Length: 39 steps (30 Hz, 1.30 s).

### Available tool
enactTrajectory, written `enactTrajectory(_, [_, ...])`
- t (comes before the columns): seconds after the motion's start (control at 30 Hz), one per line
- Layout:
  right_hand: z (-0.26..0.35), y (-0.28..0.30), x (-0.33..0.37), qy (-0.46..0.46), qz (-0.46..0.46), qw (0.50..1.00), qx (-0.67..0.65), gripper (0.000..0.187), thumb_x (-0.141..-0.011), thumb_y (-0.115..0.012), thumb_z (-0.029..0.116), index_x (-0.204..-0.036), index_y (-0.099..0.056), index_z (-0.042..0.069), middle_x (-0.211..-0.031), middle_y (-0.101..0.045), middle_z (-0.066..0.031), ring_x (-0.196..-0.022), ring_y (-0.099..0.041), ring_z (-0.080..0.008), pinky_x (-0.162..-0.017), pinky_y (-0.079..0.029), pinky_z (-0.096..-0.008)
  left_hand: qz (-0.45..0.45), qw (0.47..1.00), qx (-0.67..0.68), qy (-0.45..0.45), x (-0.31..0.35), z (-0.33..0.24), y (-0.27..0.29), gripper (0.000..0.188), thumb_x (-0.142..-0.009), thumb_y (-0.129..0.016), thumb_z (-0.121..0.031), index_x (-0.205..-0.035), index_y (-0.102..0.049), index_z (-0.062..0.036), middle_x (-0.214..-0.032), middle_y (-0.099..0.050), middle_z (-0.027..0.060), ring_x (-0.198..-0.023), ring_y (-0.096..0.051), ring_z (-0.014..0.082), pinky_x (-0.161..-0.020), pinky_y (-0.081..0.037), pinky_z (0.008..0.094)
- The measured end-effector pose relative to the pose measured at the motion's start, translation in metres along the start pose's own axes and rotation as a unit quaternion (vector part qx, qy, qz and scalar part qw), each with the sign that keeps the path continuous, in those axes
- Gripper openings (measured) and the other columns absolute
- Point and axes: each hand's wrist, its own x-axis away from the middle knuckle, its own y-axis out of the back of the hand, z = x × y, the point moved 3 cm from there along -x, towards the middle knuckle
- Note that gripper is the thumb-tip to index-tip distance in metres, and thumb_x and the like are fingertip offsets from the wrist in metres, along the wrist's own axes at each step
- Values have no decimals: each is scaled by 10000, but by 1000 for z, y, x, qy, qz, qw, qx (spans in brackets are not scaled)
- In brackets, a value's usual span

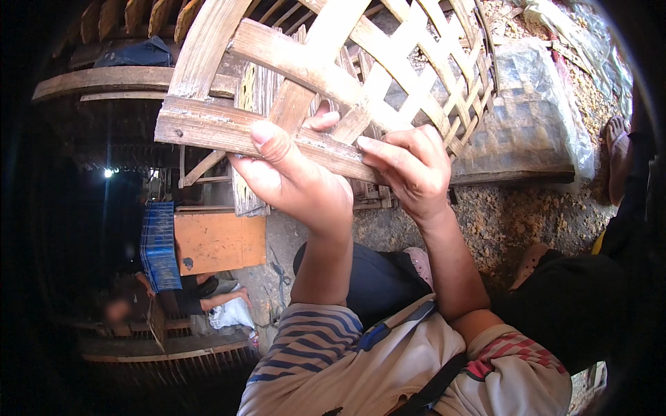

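While your left hand (295,173) clasps the lower rail (208,128) of the wooden lattice panel (305,62) raised before you, your right hand (415,170) bunches narrowly at that rail | pinch: cannot tell | for steadiness, brace firmly leftward-side

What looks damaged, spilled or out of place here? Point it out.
Brown debris lies scattered at right, looking spilled. On the wooden lattice, the bottom bar has rough, whitish patches, perhaps wear or residue.
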Motion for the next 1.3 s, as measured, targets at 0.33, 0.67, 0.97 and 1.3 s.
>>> enactTrajectory(0.33, [-2,-7,7,24,-36,999,-17,231,-644,-793,94,-868,-779,150,-891,-668,-23,-768,-590,-182,-654,-453,-303,8,999,16,48,0,-4,-2,504,-1061,-476,-268,-1442,-287,2,-1226,-503,170,-848,-597,200,-657,-536,335])
enactTrajectory(0.67, [-2,76,-37,-193,267,939,-103,76,-915,-638,99,-871,-610,45,-889,-620,-95,-830,-561,-236,-802,-441,-342,-11,1000,1,19,-11,5,12,442,-1050,-496,-316,-1323,-417,22,-1193,-591,185,-972,-634,215,-724,-574,354])
enactTrajectory(0.97, [-25,135,-27,-142,192,940,-243,207,-840,-687,183,-927,-582,28,-1012,-603,-99,-945,-530,-232,-888,-384,-356,34,999,26,-22,-17,25,22,480,-1023,-550,-327,-1272,-468,75,-1151,-620,222,-913,-661,287,-739,-604,426])
enactTrajectory(1.3, [-47,154,-5,-120,-82,882,-448,366,-920,-609,343,-1065,-621,7,-1094,-638,-149,-1015,-572,-269,-931,-410,-379,85,995,-32,-27,-26,36,37,538,-996,-530,-350,-1318,-410,64,-1124,-591,266,-837,-662,380,-752,-603,500])
